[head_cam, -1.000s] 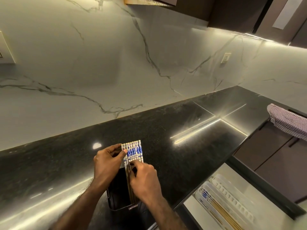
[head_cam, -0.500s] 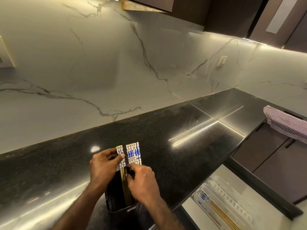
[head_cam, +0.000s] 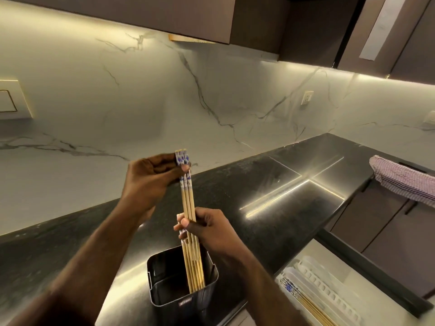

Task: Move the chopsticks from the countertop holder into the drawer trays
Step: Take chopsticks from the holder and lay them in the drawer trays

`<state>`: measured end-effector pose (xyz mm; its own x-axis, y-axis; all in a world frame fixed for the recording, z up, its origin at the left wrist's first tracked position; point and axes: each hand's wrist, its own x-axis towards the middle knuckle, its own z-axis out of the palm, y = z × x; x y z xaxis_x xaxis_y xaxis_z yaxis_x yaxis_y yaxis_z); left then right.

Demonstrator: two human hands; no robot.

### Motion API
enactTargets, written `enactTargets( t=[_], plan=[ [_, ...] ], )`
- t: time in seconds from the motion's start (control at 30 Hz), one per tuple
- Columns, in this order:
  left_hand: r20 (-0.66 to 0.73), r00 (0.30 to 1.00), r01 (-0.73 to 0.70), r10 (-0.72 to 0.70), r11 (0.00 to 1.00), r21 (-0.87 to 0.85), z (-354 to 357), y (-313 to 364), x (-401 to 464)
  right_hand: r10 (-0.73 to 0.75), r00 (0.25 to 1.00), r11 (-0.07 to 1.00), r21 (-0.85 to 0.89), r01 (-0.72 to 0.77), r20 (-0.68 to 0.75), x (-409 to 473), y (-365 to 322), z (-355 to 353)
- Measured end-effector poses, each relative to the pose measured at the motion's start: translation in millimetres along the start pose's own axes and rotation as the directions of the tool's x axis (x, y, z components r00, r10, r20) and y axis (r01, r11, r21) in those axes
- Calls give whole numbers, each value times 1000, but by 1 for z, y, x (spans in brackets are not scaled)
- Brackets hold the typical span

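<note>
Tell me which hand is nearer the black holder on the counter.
Right. The right hand grips chopsticks just above the black holder; the left hand pinches their patterned tops, higher and farther away.

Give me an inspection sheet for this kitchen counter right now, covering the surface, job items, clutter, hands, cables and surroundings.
Surface: black countertop, glossy with light reflections.
Job's things: black holder stands on the counter; a small bunch of chopsticks is raised out of it, more chopsticks remain inside; drawer tray sits in the open drawer at lower right with chopsticks already in it.
Clutter: checked cloth draped at the counter's right end.
Hands: left hand pinches the raised bunch near its patterned tops; right hand grips chopsticks lower down.
Cables: nothing seen.
Surroundings: marble backsplash with a wall socket, dark cabinets above and below.
</note>
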<state>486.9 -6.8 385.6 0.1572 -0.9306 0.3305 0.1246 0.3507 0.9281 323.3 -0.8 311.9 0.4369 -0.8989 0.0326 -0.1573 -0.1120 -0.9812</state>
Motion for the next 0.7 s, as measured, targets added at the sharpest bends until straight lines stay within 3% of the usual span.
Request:
enactTargets(
  t=[0.13, 0.27, 0.47, 0.7],
  plan=[
    [16, 999, -27, 27, 998, -49, 20, 26, 0, 33, 993, 999, 24, -36, 116, -27, -5, -21],
    [28, 999, -25, 28, 995, -95, 53, 38, -18, 75, 989, 996, 46, -81, 128, -68, -4, -47],
    [69, 997, 52, -43, 991, -125, 131, 37, -65, 132, 989, 990, 36, -135, 62, -153, -3, -103],
    [225, 970, 115, -88, 987, -111, 244, 19, -146, 187, 979, 982, -22, -189, -78, -284, 1, -178]
  ],
)
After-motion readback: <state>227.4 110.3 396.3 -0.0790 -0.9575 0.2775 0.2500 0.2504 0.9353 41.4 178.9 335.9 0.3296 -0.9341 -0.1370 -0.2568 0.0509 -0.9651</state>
